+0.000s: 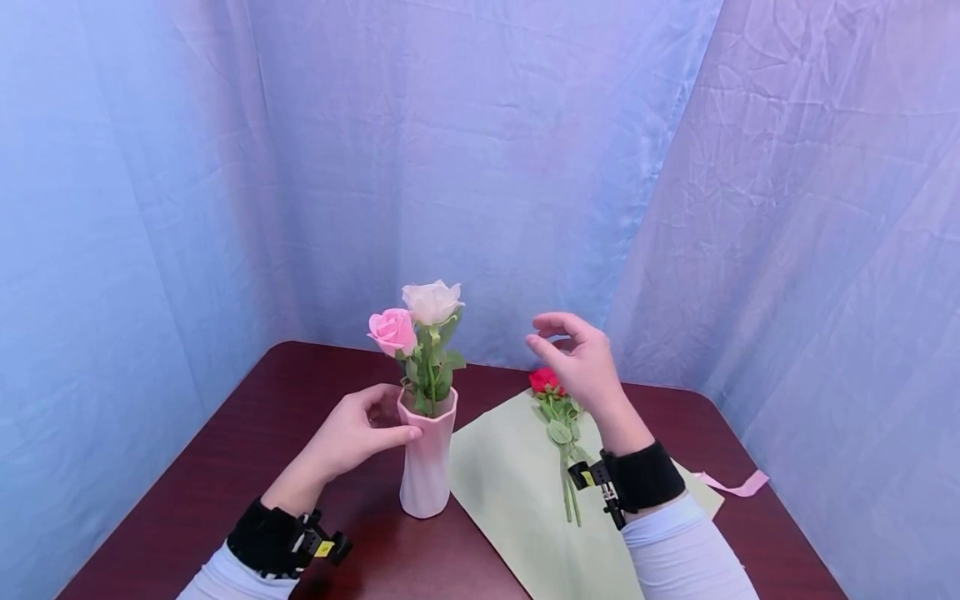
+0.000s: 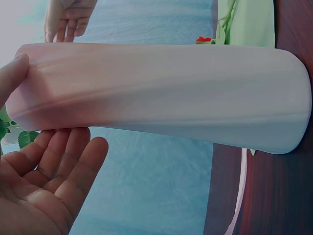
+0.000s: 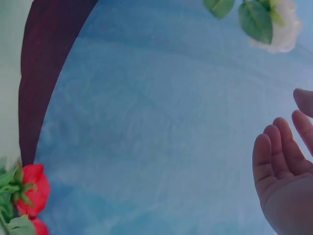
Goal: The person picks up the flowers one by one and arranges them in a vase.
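Left hand [image 1: 348, 435] pinches a pink-and-white vase [image 1: 426, 471] between thumb and fingers near its rim, upright on the counter [image 1: 375, 554] (pink rose [image 1: 393, 332], white rose [image 1: 432, 302] inside); light, steady pressure should prevent tipping. Raised right hand [image 1: 579, 358] looks empty, fingers loosely curved.

Left fingers [image 1: 384, 391] bent, right fingers [image 1: 561, 322] raised

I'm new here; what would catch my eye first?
Probably the pink rose and white rose, standing in the vase that the left hand holds near its rim. Then the red blooms at the green sheet's far edge, beside the raised right hand.
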Demonstrator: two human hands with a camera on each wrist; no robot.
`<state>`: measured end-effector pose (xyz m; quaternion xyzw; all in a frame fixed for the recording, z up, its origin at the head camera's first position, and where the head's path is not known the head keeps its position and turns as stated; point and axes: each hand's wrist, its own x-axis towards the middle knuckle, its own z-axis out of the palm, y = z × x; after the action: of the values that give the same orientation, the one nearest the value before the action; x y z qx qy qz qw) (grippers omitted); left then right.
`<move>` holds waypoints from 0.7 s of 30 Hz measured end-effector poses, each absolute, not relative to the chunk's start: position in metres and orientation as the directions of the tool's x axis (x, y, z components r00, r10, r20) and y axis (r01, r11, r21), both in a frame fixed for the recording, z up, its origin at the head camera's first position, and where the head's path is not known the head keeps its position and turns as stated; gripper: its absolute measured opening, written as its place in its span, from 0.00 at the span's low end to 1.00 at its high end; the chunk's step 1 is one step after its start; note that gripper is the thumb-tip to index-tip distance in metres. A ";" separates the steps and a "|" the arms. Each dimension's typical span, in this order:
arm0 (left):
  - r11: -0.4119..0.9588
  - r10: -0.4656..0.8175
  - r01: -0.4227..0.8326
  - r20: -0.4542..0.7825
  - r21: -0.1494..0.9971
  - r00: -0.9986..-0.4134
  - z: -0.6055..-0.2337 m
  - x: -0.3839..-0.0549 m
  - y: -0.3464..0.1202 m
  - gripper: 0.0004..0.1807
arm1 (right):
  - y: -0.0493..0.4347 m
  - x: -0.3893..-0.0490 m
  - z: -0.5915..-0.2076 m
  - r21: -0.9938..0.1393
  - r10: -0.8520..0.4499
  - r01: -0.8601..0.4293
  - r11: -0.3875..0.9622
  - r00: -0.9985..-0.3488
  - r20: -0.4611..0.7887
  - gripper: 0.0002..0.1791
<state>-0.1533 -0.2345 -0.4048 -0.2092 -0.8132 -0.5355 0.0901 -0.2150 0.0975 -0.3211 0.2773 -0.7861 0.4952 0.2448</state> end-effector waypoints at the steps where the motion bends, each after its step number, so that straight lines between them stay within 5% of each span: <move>1: 0.339 0.244 0.437 0.370 0.833 -0.896 -0.405 -0.153 -0.235 0.31 | 0.099 -0.217 -0.322 -0.643 -0.187 -0.675 0.362 -0.728 0.659 0.15; 21: 0.339 0.249 0.439 0.370 0.832 -0.895 -0.405 -0.153 -0.235 0.29 | 0.133 -0.246 -0.356 -0.690 -0.058 -0.467 0.553 -0.848 0.528 0.13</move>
<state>-0.1534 -0.2349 -0.4051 -0.2113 -0.8133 -0.5349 0.0888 -0.2460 0.1333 -0.3564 0.1543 -0.8510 0.4467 0.2290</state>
